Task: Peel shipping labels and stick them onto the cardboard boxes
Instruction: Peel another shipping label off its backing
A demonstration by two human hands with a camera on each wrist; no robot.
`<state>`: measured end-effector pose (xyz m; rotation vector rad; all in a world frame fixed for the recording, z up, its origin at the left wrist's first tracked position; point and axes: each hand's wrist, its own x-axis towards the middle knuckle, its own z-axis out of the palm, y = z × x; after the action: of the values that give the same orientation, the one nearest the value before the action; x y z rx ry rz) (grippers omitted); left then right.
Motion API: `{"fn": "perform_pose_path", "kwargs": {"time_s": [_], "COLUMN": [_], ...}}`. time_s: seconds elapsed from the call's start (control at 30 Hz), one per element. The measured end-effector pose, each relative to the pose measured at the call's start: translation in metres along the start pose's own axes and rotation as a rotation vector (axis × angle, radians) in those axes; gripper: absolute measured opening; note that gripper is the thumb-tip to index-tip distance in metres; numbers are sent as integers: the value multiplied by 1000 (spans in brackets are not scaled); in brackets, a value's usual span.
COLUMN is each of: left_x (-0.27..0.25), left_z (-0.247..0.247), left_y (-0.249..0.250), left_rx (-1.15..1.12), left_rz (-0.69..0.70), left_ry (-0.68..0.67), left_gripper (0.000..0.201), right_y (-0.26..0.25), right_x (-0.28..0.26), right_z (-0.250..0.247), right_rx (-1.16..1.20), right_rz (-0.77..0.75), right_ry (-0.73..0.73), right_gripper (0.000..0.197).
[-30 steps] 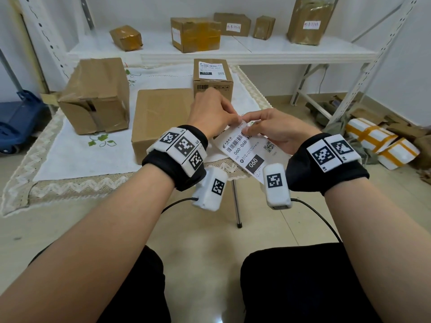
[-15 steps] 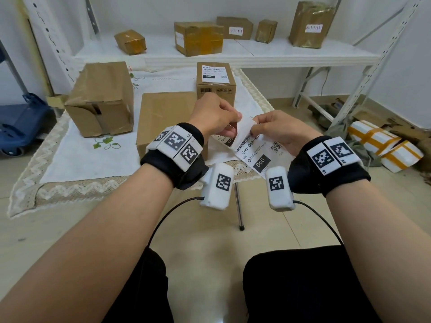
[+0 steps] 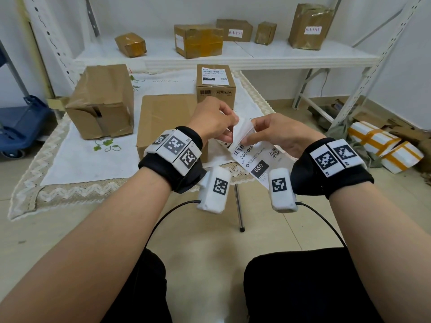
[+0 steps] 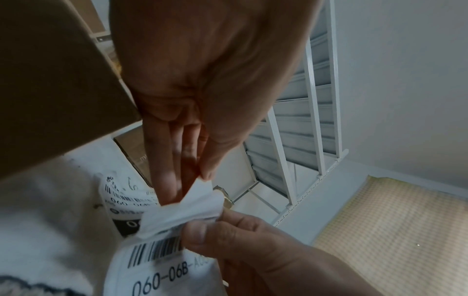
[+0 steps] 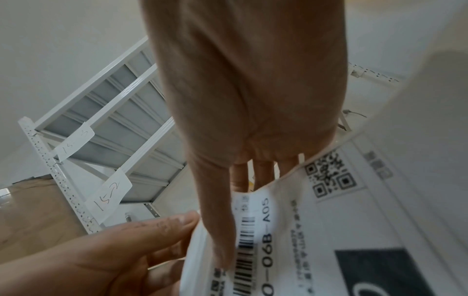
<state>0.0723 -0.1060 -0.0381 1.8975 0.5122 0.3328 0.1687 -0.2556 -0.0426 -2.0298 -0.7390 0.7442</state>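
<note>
— While my left hand (image 3: 213, 121) pinches the backing's peeled corner (image 3: 242, 127), where is the shipping label (image 3: 256, 159)?

— Held in the air just in front of the flat cardboard box (image 3: 166, 120), my right hand (image 3: 277, 134) gripping its barcode edge. I judge the peel barely begun; next I must draw the sheets apart steadily, without tearing.

— And the wrist views?

— The left one shows my thumb (image 4: 215, 160) on the backing; the head view alone shows the box.

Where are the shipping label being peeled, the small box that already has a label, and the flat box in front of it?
shipping label (image 3: 256, 159), head view, printed face near the barcode.
small labelled box (image 3: 215, 92), head view, brown front side.
flat cardboard box (image 3: 166, 117), head view, bare top.
</note>
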Motion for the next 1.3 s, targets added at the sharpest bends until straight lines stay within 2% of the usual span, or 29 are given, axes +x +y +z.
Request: {"fn": "perform_pose_path", "kwargs": {"time_s": [0.23,0.4,0.7,0.87,1.03,1.17,1.3], "left_x": [1,0,-2,-3,-4,-3,-4], "left_z": [2,2,1,0,0,0,-1], "left_y": [-1,1,2,1,2,2,2], "left_rx": [34,15,4,6,1,-4,-11], "left_rz": [52,63,53,48,49,48,53], "left_ry": [35,54,53,45,45,49,54], "left_gripper": [18,22,20,20,20,20,22], "right_y": [-4,-5,-5,-7,-8,-8,-7], "right_x": [-5,-5,-5,-6,-7,-7,-5], "right_z": [2,5,3,1,1,1,-1], "right_rx": [21,42,-21,-41,-91,-108,-125], "right_rz": [19,3,49,71,69,65,64], "right_ry": [-67,-60,-56,-68,-49,-43,-30], "right_gripper": [49,27,33,22,27,15,19]}}
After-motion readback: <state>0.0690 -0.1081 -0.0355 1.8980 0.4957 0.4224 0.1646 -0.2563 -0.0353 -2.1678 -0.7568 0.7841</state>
